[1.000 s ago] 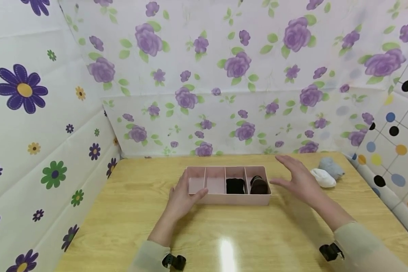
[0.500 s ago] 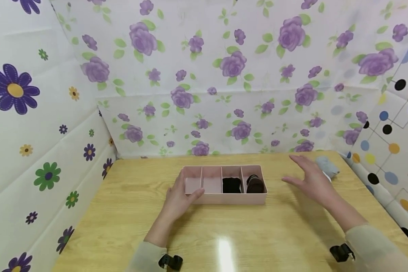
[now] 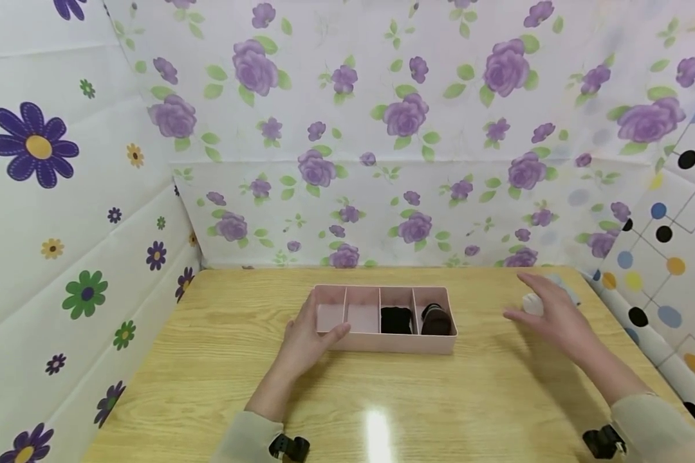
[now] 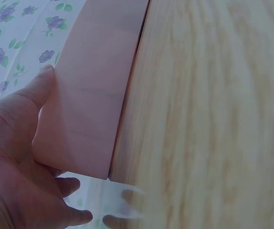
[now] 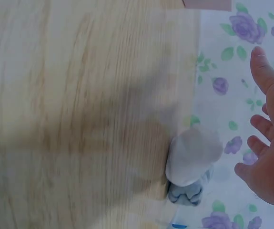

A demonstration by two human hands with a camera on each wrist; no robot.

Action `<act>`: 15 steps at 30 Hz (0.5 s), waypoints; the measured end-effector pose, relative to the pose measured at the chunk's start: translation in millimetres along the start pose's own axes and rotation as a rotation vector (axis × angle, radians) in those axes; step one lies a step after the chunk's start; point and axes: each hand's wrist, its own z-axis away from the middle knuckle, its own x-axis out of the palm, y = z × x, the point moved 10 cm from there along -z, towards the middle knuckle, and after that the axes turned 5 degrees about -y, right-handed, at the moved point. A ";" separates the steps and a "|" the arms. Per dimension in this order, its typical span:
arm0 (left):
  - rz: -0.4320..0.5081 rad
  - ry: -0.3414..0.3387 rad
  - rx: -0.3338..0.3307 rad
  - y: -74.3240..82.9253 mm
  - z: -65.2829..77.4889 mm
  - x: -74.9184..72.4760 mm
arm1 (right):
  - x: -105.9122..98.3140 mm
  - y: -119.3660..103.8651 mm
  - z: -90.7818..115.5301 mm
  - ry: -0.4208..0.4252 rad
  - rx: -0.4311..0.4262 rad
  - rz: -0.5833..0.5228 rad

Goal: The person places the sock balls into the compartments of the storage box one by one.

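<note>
Lining the room beyond the fingers, flowered cloth (image 3: 359, 132) rises behind a wooden table (image 3: 208, 373). Between the fingers sits a pink box (image 3: 394, 343), apparently half filled, two compartments (image 3: 363, 315) bare. The left hand (image 3: 301, 342) grips its end; the right hand (image 3: 564, 323), fingers parted, holding nothing, hovers near a white bundle (image 3: 532, 304) and grey-blue bundle (image 5: 187, 194) outside; a brown bundle (image 3: 436, 323) and black bundle (image 3: 396, 321) lie inside.

In the head view, bright, even light is seen, with white glare thrown back by the counter (image 3: 220, 373) near the bottom edge and soft shadow cast below the right hand (image 3: 558, 321). The 2 wrist views are rendered dimmer, hazier, and softly focused.
</note>
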 end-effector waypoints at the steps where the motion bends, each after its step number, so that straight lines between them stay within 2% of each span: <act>1: 0.001 0.000 0.000 0.4 -0.1 0.7 | -0.8 4.0 1.9 0.001 0.008 0.002; 7: -0.003 0.006 0.013 1.5 -0.6 -2.7 | -7.0 10.2 -0.3 0.005 -0.017 0.002; 15: 0.003 0.002 0.026 3.1 0.0 -1.4 | -4.3 21.1 1.6 -0.065 0.010 -0.002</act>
